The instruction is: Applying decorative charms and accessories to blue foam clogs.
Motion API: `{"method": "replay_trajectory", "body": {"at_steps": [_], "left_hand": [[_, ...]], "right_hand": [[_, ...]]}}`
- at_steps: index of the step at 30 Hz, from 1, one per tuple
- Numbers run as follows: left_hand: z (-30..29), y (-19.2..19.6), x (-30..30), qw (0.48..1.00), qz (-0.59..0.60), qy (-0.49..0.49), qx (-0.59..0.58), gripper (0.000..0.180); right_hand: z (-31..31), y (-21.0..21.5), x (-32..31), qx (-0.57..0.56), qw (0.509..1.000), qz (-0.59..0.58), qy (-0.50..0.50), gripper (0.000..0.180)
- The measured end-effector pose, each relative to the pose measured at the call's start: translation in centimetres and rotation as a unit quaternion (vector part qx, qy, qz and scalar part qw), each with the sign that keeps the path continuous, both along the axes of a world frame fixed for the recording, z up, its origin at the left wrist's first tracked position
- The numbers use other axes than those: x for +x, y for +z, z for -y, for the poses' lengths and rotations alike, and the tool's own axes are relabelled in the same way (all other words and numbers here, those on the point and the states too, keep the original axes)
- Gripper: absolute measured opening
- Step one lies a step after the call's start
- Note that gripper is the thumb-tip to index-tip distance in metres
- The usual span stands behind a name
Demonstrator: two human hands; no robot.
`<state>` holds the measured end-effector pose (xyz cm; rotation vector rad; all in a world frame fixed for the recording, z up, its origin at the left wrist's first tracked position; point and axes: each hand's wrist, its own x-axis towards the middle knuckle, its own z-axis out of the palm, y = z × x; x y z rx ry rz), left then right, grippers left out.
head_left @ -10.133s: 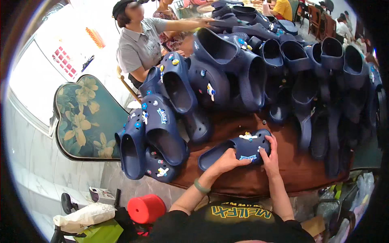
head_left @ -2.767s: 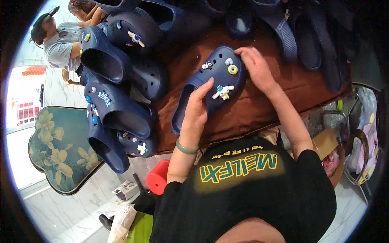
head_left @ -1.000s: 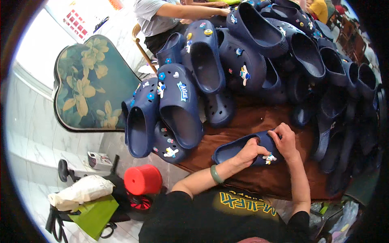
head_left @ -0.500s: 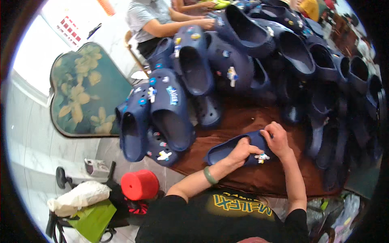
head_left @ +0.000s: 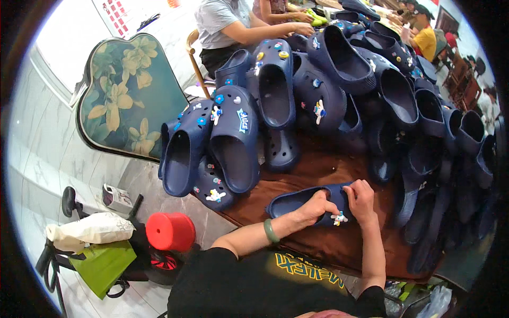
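Observation:
A navy blue clog (head_left: 283, 205) lies on the brown cloth in front of me, its heel toward the left. My left hand (head_left: 316, 208), with a green bangle at the wrist, is closed on the clog around the edge of its foot opening. Over the toe part, my right hand (head_left: 361, 201) is closed in a pinch at the clog's far edge; whatever its fingertips hold is hidden. A white character charm (head_left: 339, 218) sits on the near side of the upper, between both hands.
Piled navy clogs (head_left: 236, 143) with charms rise beyond my hands and along the right. A red stool (head_left: 170, 231), a green bag (head_left: 106, 267) and a flowered chair back (head_left: 124, 98) stand at left. Across the pile, a co-worker in a grey shirt (head_left: 220, 24) handles clogs.
The whole view has tilted and shifted a little. Both hands stay on the same clog, with the right one still pinched at its toe part.

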<state>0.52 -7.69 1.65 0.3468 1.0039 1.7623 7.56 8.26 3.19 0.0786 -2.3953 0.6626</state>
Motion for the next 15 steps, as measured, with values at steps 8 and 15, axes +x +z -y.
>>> {"method": "replay_trajectory", "body": {"at_steps": [8, 15], "left_hand": [[-0.2, -0.1, -0.2, 0.998, 0.049, 0.005, 0.026, 0.044], [0.0, -1.1, 0.4, 0.998, 0.049, 0.027, 0.036, 0.044]], "right_hand": [[-0.5, 0.3, -0.3, 0.005, 0.999, -0.037, 0.026, 0.021], [0.1, 0.2, 0.0, -0.038, 0.999, 0.01, 0.018, 0.02]]}}
